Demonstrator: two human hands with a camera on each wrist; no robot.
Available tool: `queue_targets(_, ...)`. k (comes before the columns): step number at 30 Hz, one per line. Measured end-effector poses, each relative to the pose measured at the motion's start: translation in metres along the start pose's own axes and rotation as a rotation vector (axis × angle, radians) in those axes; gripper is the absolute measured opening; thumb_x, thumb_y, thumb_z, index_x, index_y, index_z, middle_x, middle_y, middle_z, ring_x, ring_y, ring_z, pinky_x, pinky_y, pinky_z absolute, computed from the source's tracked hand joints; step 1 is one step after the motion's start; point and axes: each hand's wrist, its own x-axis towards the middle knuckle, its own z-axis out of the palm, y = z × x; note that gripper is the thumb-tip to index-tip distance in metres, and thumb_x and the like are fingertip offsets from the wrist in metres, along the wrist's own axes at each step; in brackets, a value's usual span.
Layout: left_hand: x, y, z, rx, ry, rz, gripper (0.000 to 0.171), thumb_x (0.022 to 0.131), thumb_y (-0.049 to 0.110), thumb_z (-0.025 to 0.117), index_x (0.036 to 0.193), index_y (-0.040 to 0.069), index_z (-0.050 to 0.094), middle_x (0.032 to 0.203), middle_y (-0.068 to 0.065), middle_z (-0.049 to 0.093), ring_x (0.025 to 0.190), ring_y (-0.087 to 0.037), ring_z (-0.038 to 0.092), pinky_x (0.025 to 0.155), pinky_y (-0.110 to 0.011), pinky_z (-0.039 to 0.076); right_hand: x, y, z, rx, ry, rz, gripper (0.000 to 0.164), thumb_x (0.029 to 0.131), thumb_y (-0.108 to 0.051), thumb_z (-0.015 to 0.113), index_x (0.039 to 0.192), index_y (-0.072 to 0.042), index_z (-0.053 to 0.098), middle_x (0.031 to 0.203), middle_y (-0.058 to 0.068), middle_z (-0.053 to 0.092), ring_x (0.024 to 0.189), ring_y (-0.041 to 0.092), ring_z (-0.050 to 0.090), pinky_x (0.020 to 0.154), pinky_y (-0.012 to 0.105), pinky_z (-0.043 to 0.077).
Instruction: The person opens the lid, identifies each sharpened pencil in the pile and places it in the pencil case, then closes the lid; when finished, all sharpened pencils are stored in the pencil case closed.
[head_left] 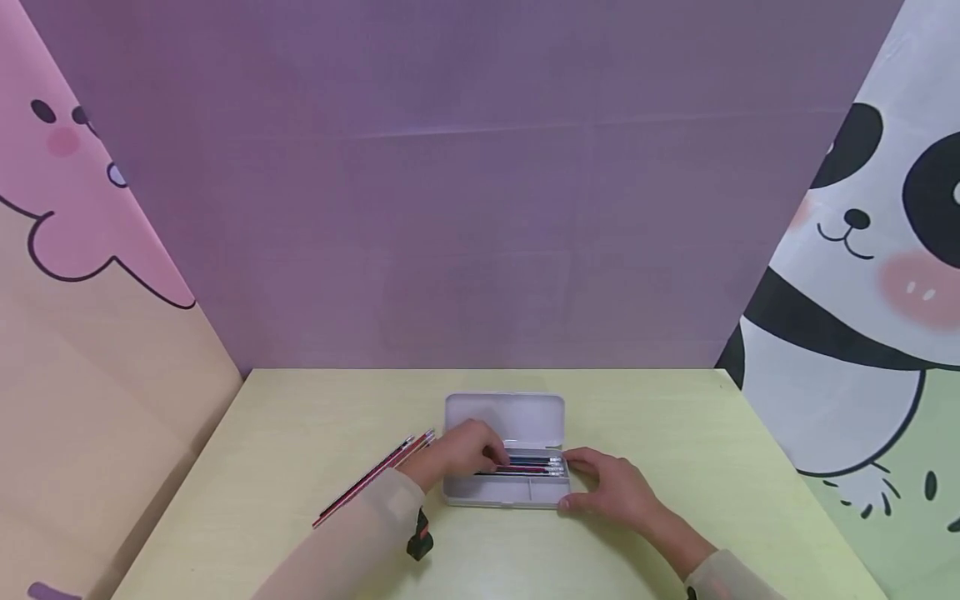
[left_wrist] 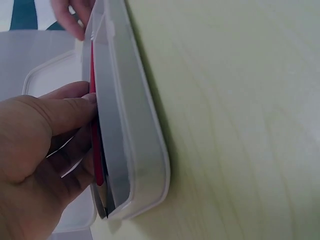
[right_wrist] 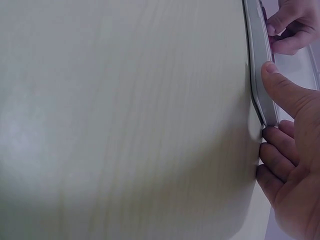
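Observation:
A white pencil case (head_left: 487, 493) lies on the table with its lid (head_left: 525, 415) folded back. Several pencils (head_left: 536, 470) lie in its rear compartment. My left hand (head_left: 467, 451) reaches into the case, and its thumb and fingers pinch a red pencil (left_wrist: 93, 67) along the compartment; the sharpened end shows in the left wrist view. At the right end of the case, my right hand (head_left: 611, 490) grips the corner. In the right wrist view its thumb presses the front wall (right_wrist: 260, 55) and the other fingers lie against the end.
Left of the case, several loose red and dark pencils (head_left: 367, 477) lie slantwise on the pale wooden table (head_left: 247, 467), partly behind the left forearm. A small black object (head_left: 420, 542) sits at the left sleeve. A purple panel (head_left: 480, 208) rises at the table's back edge.

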Motion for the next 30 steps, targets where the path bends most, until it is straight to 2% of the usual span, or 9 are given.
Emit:
queue_targets(11,0.000,0.004,0.010,0.022,0.058,-0.039,0.015,0.088,0.005,0.079,0.093,0.019,0.083,0.087,0.013,0.074,0.079,0.000,0.058,0.077,-0.019,0.050,-0.001,-0.001,0.001,-0.003,-0.003,0.012,0.075,0.066,-0.047,0.094,0.132,-0.020,0.068,0.130,0.002,0.072,0.127,0.035,0.062,0.104,0.056,0.047)
queue_targets(17,-0.009,0.002,0.007,0.016,0.093,-0.054,0.011,0.093,0.013,0.076,0.100,0.019,0.082,0.097,0.009,0.075,0.086,-0.001,0.059,0.083,-0.022,0.051,-0.001,-0.003,0.002,0.000,-0.001,0.015,0.074,0.066,-0.046,0.094,0.131,-0.021,0.068,0.130,0.002,0.072,0.127,0.034,0.063,0.104,0.055,0.047)
queue_targets(20,-0.022,-0.002,0.001,-0.048,0.151,-0.083,0.014,0.095,0.017,0.073,0.107,0.017,0.081,0.099,0.009,0.073,0.088,-0.003,0.060,0.082,-0.024,0.051,0.000,-0.005,0.003,-0.012,-0.004,0.005,0.074,0.067,-0.046,0.094,0.131,-0.020,0.068,0.130,0.002,0.072,0.126,0.034,0.063,0.104,0.055,0.048)
queue_targets(26,-0.054,-0.017,-0.009,-0.239,0.330,-0.169,0.023,0.097,0.015,0.067,0.118,0.009,0.075,0.095,0.002,0.070,0.084,-0.011,0.060,0.074,-0.028,0.052,-0.002,-0.010,-0.001,-0.069,0.005,-0.026,0.076,0.065,-0.048,0.094,0.130,-0.018,0.068,0.126,0.004,0.073,0.113,0.033,0.068,0.095,0.054,0.052)
queue_targets(30,-0.067,-0.027,-0.010,-0.384,0.443,-0.258,0.027,0.098,0.013,0.065,0.122,0.004,0.071,0.098,-0.006,0.070,0.085,-0.018,0.065,0.071,-0.029,0.054,0.000,-0.013,-0.004,-0.074,-0.001,-0.031,0.078,0.064,-0.045,0.095,0.131,-0.018,0.066,0.121,0.003,0.074,0.105,0.027,0.069,0.090,0.050,0.054)
